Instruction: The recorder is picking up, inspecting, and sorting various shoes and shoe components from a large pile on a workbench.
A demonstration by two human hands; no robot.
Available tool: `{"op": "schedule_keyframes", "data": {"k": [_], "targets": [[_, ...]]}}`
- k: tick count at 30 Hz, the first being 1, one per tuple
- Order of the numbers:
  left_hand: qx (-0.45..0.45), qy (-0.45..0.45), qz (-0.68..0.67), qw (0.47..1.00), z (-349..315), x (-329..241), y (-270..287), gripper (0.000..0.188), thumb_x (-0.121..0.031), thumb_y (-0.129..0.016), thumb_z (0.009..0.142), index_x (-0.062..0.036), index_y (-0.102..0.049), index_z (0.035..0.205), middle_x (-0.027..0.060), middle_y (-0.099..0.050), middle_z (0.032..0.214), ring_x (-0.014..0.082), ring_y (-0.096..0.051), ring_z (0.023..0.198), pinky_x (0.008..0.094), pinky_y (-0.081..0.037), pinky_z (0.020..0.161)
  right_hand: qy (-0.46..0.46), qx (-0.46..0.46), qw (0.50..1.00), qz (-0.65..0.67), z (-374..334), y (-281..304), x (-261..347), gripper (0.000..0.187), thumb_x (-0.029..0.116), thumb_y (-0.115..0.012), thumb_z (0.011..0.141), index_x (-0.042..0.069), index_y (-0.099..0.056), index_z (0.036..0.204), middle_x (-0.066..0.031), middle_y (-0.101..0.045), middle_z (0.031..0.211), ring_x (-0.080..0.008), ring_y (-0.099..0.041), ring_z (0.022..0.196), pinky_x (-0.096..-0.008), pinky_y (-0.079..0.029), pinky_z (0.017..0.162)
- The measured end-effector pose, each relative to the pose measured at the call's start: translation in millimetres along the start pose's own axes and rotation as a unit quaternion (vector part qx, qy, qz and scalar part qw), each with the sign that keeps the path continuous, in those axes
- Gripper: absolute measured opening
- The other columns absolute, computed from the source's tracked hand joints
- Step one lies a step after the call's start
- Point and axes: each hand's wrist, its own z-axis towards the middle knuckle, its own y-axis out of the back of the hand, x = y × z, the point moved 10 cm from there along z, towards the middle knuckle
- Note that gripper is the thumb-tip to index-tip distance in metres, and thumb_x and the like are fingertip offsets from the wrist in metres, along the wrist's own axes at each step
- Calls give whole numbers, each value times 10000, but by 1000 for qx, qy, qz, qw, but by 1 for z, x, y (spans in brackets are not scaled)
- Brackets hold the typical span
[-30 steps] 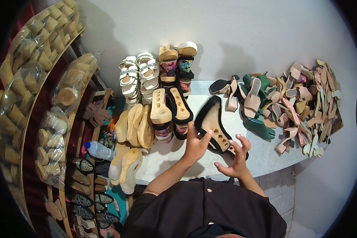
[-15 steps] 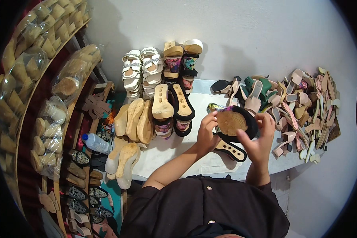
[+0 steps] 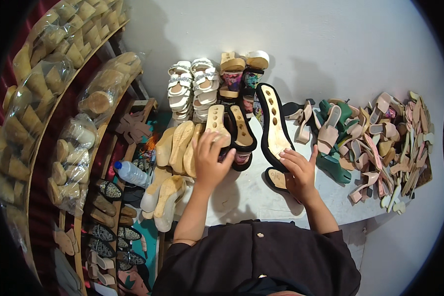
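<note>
My right hand (image 3: 301,177) grips the heel end of a black-edged sandal (image 3: 275,121). Its pale sole, with a row of holes, faces me and the toe points away; one finger sticks out to the side. Below it, a second black-edged sandal (image 3: 276,178) lies partly hidden by this hand. On the left, my left hand (image 3: 211,160) is open, fingers spread, at the near end of a light wooden-soled sandal (image 3: 215,121). Beside that stands a black-edged sandal (image 3: 242,129), sole up, on a stacked pair.
White sandals (image 3: 180,89) stand stacked by the wall. Bare wooden soles (image 3: 170,192) lie left of my left hand. To the right is a heap of pink and green sandals (image 3: 333,128) and loose pieces. A shelf (image 3: 91,140) with bagged soles and a water bottle (image 3: 130,173) border the table's left.
The sandal held in both hands has turned so its long sole faces me. My left hand has let go and moved left to the stacked sandals. The view has shifted slightly.
</note>
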Motion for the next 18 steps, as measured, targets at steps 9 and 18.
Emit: {"op": "schedule_keyframes", "data": {"k": [9,18], "targets": [[-27,-19,16,999,18,23,33,493,-282,-728,699,-131,-559,1136,84,-510,1154,270,-443,1167,572,-192,1021,62,-8,998,-11,26,-29,16,272,-24,-562,696,153,-643,886,38,-646,932,-157,-590,982,-555,-4,1071],[98,21,-269,958,92,82,62,1105,-174,-882,443,-71,-285,1369,110,-351,1370,230,-408,1221,351,-314,1038,163,-56,985,-9,54,-3,21,153,89,-655,700,217,-649,782,56,-655,936,-149,-597,996,-509,-43,1100]]}}
